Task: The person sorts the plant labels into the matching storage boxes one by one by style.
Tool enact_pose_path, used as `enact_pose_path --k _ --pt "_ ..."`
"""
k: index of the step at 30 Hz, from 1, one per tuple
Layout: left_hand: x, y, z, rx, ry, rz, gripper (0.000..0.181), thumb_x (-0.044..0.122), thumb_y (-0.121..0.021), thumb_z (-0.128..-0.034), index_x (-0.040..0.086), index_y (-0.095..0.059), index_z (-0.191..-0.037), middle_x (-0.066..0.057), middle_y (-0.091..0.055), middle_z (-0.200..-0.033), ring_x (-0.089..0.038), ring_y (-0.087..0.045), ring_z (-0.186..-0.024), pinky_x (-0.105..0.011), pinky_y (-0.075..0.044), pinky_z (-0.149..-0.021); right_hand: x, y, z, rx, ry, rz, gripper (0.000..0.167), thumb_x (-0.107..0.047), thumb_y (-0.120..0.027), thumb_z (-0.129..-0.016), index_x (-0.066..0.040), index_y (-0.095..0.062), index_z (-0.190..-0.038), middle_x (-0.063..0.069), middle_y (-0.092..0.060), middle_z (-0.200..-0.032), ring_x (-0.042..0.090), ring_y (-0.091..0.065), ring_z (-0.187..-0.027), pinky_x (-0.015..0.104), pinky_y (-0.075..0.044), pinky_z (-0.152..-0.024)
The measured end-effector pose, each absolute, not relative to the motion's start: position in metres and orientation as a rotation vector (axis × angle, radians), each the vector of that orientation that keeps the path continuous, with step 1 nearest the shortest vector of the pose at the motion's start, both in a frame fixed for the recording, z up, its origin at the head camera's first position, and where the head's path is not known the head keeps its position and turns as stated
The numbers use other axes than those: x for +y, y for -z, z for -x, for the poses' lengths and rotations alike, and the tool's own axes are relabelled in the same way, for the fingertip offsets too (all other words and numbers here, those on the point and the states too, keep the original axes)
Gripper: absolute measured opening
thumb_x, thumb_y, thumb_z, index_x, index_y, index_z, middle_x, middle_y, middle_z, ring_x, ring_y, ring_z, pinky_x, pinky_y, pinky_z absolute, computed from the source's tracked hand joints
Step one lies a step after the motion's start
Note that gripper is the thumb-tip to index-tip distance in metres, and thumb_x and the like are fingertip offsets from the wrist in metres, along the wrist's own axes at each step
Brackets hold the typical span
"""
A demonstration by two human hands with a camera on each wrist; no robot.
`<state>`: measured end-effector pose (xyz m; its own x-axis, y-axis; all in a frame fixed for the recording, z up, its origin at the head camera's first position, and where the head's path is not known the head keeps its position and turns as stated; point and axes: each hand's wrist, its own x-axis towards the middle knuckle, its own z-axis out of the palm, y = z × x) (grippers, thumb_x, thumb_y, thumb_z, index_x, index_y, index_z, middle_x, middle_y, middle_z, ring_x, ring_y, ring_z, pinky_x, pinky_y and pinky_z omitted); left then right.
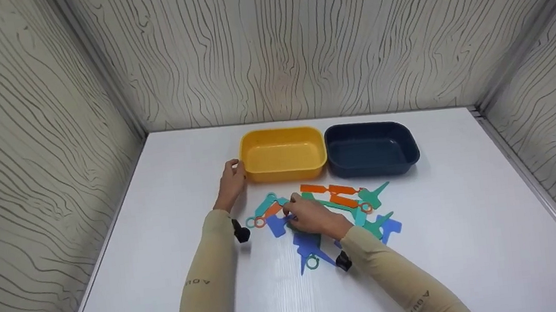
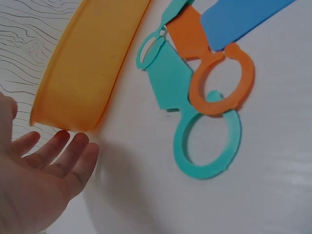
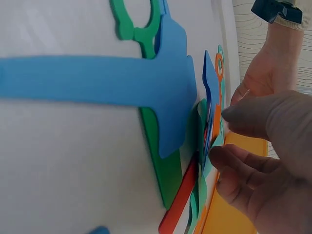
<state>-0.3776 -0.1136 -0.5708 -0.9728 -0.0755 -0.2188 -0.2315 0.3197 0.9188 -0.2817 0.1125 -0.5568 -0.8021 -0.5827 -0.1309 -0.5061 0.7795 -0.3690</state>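
My left hand is at the left side of the yellow bin; in the left wrist view its relaxed fingertips lie at the bin's end wall. Over a loose pile of flat plastic plant labels reaches my right hand. Its thumb and fingers are apart in the right wrist view, near a blue label and an orange ring label, with nothing visibly gripped. Teal and orange ring labels lie to the pile's left. A T-shaped blue label rests across a green one.
Beside the yellow bin stands a dark blue bin. Several orange, green and blue labels spread right of my right hand. Wood-patterned panels wall the white table at the back and sides.
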Motion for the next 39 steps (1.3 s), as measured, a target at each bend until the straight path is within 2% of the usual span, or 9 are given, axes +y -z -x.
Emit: enact_pose_path --k 4,11,20,26,39 --pt "-0.1151 0.5720 0.3781 2.439 -1.716 0.306 0.054 0.049 -0.035 -0.1032 0.014 -0.037 -0.144 -0.011 -0.052 -0.139 -0.024 -0.054 -0.123 -0.042 -0.044 -0.106 0.1085 0.5543 0.2838 2.699 0.415 0.775 0.029 -0.020 -0.060 -0.097 -0.014 -0.064 -0.125 0.008 -0.054 -0.110 0.019 -0.052 -0.086 0.033 -0.051 -0.081" --pt "-0.1152 0.5749 0.3781 2.487 -1.655 0.314 0.051 0.043 -0.037 -0.1035 0.012 -0.041 -0.144 -0.011 -0.051 -0.139 -0.024 -0.052 -0.125 -0.041 -0.043 -0.108 0.1061 0.5552 0.2849 2.689 0.385 0.788 0.027 -0.021 -0.060 -0.097 -0.015 -0.064 -0.123 0.007 -0.051 -0.107 0.019 -0.051 -0.083 0.030 -0.048 -0.077" --pt "-0.1150 0.5793 0.3762 2.490 -1.617 0.301 0.054 0.049 -0.037 -0.1025 0.011 -0.049 -0.139 -0.010 -0.054 -0.139 -0.025 -0.049 -0.130 -0.043 -0.038 -0.113 0.1061 0.5555 0.2885 2.657 0.378 0.723 0.027 -0.023 -0.059 -0.098 -0.017 -0.065 -0.124 0.005 -0.049 -0.107 0.019 -0.053 -0.085 0.030 -0.049 -0.079" --pt "-0.1166 0.5805 0.3755 2.521 -1.589 0.281 0.057 0.054 -0.037 -0.1010 0.010 -0.053 -0.134 -0.011 -0.056 -0.136 -0.027 -0.049 -0.131 -0.045 -0.036 -0.114 0.1059 0.5538 0.2901 2.687 0.351 0.743 0.024 -0.022 -0.061 -0.097 -0.015 -0.067 -0.120 0.006 -0.049 -0.105 0.018 -0.053 -0.083 0.028 -0.050 -0.076" --pt "-0.1168 0.5789 0.3730 2.512 -1.551 0.303 0.060 0.056 -0.036 -0.1009 0.010 -0.052 -0.137 -0.010 -0.054 -0.139 -0.027 -0.047 -0.134 -0.045 -0.034 -0.116 0.1082 0.5567 0.2888 2.707 0.402 0.828 0.017 -0.019 -0.060 -0.098 -0.011 -0.064 -0.112 0.003 -0.059 -0.095 0.016 -0.052 -0.080 0.029 -0.050 -0.076"
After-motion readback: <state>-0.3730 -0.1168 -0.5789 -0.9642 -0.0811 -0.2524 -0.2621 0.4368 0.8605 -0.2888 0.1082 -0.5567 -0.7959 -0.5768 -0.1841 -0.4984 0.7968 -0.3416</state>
